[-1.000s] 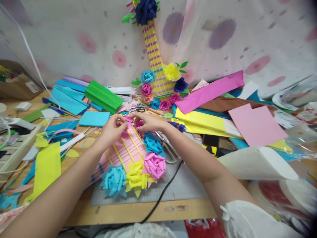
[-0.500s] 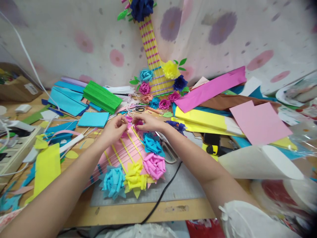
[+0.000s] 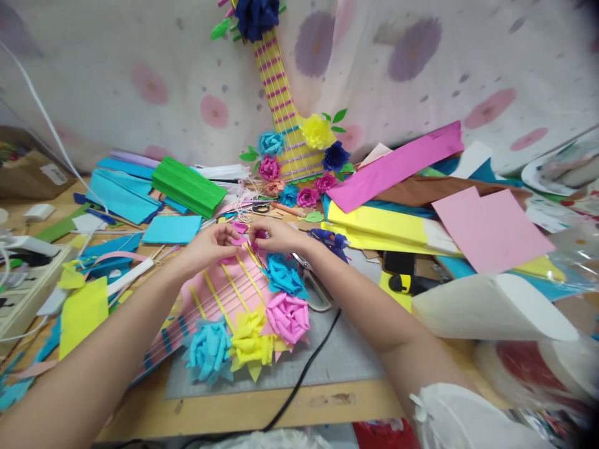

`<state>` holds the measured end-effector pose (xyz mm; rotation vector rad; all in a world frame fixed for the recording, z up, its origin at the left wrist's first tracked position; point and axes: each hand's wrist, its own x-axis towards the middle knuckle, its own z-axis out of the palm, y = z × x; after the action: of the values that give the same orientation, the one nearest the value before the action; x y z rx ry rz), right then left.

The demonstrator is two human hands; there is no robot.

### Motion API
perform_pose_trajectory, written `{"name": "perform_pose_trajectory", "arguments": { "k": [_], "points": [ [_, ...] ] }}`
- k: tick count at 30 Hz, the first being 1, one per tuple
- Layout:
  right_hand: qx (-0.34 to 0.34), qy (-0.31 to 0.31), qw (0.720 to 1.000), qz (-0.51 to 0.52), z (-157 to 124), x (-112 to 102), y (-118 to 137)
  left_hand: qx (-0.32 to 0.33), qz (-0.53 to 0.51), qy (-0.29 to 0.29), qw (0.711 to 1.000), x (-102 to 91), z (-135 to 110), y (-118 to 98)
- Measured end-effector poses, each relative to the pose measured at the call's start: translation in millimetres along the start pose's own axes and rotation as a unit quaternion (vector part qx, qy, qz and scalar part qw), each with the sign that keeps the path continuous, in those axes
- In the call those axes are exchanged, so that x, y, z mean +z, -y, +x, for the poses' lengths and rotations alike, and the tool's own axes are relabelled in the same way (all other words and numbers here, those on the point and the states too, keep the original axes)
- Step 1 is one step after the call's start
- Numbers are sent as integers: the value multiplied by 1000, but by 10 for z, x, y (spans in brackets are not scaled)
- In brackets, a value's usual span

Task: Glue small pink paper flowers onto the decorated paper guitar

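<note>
My left hand [image 3: 213,246] is closed, its thumb and fingertips pinching a small magenta paper piece [image 3: 239,241]. My right hand [image 3: 276,236] faces it with curled fingers, and magenta paper shows between them too; the exact shape is partly hidden. Both hands hover over the far edge of a pink paper guitar [image 3: 219,293] with yellow strips and pale strings. Along its near edge sit a turquoise paper flower [image 3: 209,351], a yellow one and a pink one [image 3: 287,317]. A second turquoise flower [image 3: 285,274] lies just below my right hand.
A yellow paper guitar [image 3: 281,93] with flowers leans at the back. Scissors [image 3: 316,287] and a blue glue gun [image 3: 330,242] lie by my right forearm. A black cable [image 3: 306,368] crosses the grey mat [image 3: 346,349]. Coloured paper lies on both sides; a power strip [image 3: 28,287] is at left.
The view has shifted slightly, so the scene sits a little further left. My hands are slightly further apart, and more magenta paper shows at my left fingertips.
</note>
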<state>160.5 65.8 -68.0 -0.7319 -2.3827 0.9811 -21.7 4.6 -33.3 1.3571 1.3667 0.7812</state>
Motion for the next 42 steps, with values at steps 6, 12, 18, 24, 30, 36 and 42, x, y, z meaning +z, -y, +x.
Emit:
{"name": "perform_pose_trajectory", "arguments": {
  "k": [6, 12, 18, 24, 30, 36, 42],
  "points": [
    [9, 0, 1000, 12, -8, 0, 19, 22, 37, 15, 999, -58, 47, 34],
    [7, 2, 1000, 20, -17, -14, 30, 82, 144, -42, 985, -135, 66, 21],
    [8, -7, 1000, 19, -19, -10, 21, 94, 161, -40, 982, -98, 98, -12],
    [20, -1, 1000, 19, -20, -10, 18, 77, 150, -26, 985, -122, 150, -4],
    [33, -6, 999, 14, -26, -8, 27, 71, 151, 10, 986, -144, 185, -5],
    [37, -6, 999, 19, -25, -9, 30, 72, 167, 19, 983, -119, 197, 0],
    [32, -9, 999, 20, -18, 8, 16, 77, 171, 26, 982, -91, 217, 49]
  ]
}}
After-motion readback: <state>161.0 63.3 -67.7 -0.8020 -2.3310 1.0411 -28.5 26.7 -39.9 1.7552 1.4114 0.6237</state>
